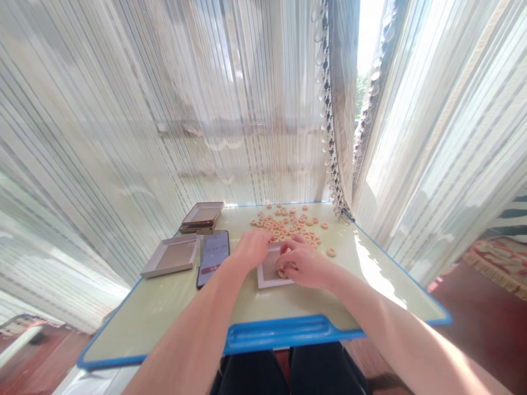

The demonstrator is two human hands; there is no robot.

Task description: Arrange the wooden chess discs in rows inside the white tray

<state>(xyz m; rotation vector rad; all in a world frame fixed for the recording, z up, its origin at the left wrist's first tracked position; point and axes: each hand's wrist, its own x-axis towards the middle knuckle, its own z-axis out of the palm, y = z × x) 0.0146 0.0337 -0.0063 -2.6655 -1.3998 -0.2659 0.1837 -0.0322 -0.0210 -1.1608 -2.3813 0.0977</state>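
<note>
Small round wooden pieces with red markings (284, 222) lie scattered in a loose pile on the pale tabletop. In front of them is a shallow white box tray (269, 271). My left hand (253, 248) is at the tray's far left corner, fingers curled together by the nearest pieces; what they hold, if anything, is hidden. Over the right side of the tray, my right hand (308, 262) has its fingers bent around a few round wooden pieces (282, 272) inside it. Part of the tray is covered by that hand.
Left of the tray lies a phone (214, 255) with its screen lit. Beyond it are another shallow box tray (173, 255) and a stack of trays (202, 214). The table has a raised blue edge (280, 332). Sheer curtains (247, 109) hang behind.
</note>
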